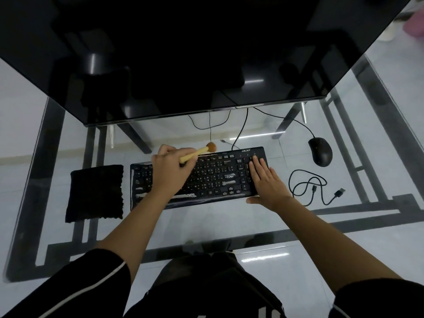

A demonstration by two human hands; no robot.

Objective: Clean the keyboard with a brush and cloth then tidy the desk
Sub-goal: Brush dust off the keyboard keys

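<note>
A black keyboard (pixel 213 177) lies on the glass desk (pixel 206 223), in front of the monitor. My left hand (pixel 171 166) hovers over the keyboard's left half and grips a small brush (pixel 198 152) by its pale wooden handle; the brown bristle head points toward the keyboard's far edge. My right hand (pixel 263 177) rests flat on the number pad at the keyboard's right end, thumb against the near edge. A folded black cloth (pixel 95 192) lies flat on the desk just left of the keyboard.
A large dark monitor (pixel 183 65) fills the far side of the desk. A black mouse (pixel 320 151) sits at the right, its wire running back under the monitor. A loose coiled black USB cable (pixel 314 187) lies right of the keyboard.
</note>
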